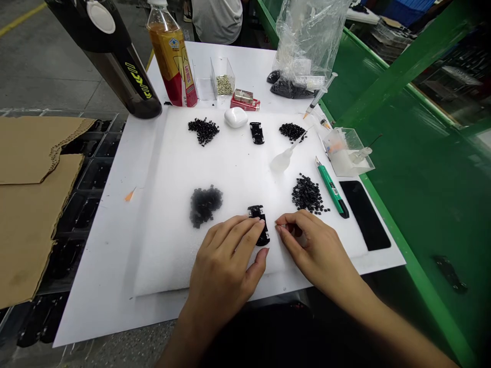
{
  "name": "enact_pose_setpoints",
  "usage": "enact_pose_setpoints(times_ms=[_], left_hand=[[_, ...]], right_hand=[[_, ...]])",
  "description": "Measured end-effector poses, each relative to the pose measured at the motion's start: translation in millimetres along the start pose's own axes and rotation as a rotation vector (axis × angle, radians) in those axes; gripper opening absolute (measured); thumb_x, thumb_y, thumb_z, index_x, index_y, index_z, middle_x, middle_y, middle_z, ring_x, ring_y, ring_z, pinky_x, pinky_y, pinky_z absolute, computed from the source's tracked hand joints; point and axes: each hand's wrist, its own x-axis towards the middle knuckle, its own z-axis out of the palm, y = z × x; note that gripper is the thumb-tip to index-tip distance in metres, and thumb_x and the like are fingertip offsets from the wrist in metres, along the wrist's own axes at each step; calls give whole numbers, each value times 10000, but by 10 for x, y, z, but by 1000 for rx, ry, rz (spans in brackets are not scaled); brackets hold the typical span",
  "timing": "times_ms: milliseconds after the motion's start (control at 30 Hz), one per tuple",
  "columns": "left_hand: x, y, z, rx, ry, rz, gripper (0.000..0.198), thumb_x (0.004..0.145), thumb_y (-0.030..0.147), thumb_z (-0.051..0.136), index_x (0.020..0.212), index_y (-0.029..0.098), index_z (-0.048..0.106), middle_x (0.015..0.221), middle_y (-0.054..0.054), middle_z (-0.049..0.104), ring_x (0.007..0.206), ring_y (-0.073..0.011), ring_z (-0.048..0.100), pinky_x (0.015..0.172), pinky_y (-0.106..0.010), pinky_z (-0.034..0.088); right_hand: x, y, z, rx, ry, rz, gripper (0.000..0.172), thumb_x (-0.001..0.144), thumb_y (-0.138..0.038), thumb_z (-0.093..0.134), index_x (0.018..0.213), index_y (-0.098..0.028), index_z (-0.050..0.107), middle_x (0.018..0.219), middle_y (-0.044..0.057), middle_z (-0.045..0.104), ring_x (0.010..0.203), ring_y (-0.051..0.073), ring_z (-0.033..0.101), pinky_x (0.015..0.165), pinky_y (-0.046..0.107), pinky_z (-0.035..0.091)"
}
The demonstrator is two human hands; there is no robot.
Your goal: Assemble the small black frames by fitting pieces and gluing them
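Observation:
My left hand (230, 255) rests its fingertips on a small black plastic part (264, 236) lying on the white foam sheet (238, 174). Thumb and fingers are apart around that part, and the fingers cover some of it. Just to the right, my right hand (310, 240) is closed in a pinch; whatever sits between thumb and forefinger is too small to make out. Beyond that hand lies a pile of small black square pieces (307, 194). A second black part (257, 133) of similar shape lies farther back on the foam.
More black piles (205, 204) lie on the foam. At right are a green utility knife (332, 186), a phone (364, 214), a clear box (349, 153) and a dropper bottle (282, 161). A drink bottle (171, 56), dark tumbler (126, 66) and plastic bag (307, 46) stand behind.

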Motion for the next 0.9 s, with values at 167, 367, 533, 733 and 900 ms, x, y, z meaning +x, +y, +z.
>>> enact_pose_setpoints(times_ms=[167, 367, 533, 733, 900], left_hand=[[-6, 4, -6, -4, 4, -3, 368, 983, 186, 632, 1349, 165, 606, 1298, -47, 697, 1265, -223, 592, 1063, -402, 485], [-7, -6, 3, -40, 59, 1, 352, 964, 124, 634, 1316, 127, 623, 1258, -60, 708, 1233, -210, 606, 1052, -386, 498], [-58, -14, 7, -92, 111, -15, 432, 919, -41, 510, 1307, 110, 625, 1235, -69, 709, 1217, -201, 606, 1046, -388, 512], [-71, -10, 11, -87, 135, -12, 430, 898, -66, 506, 1270, 94, 649, 1206, -74, 719, 1193, -208, 617, 1030, -389, 522], [-55, -4, 8, -77, 120, -11, 406, 937, -29, 516, 1273, 151, 657, 1177, -35, 745, 1188, -216, 635, 1007, -400, 532]], right_hand=[[-31, 41, -49, 111, 11, 0, 192, 976, -315, 579, 1130, -240, 666, 962, 53, 688, 853, 200, 648, 748, 338, 548], [-4, 48, -71, 41, -10, 9, 134, 989, -326, 553, 989, -234, 649, 902, 41, 688, 766, 187, 618, 643, 311, 491], [96, 66, -135, -39, -156, -75, 96, 989, -264, 527, 970, -232, 616, 906, 26, 664, 789, 171, 617, 674, 311, 480], [108, 117, -198, -90, -212, -281, 56, 997, -214, 527, 1016, -227, 578, 911, 26, 628, 806, 165, 584, 732, 328, 490], [34, 93, -175, -26, -298, -421, 122, 1024, -178, 493, 1130, -227, 526, 1030, 62, 603, 921, 167, 589, 825, 323, 523]])
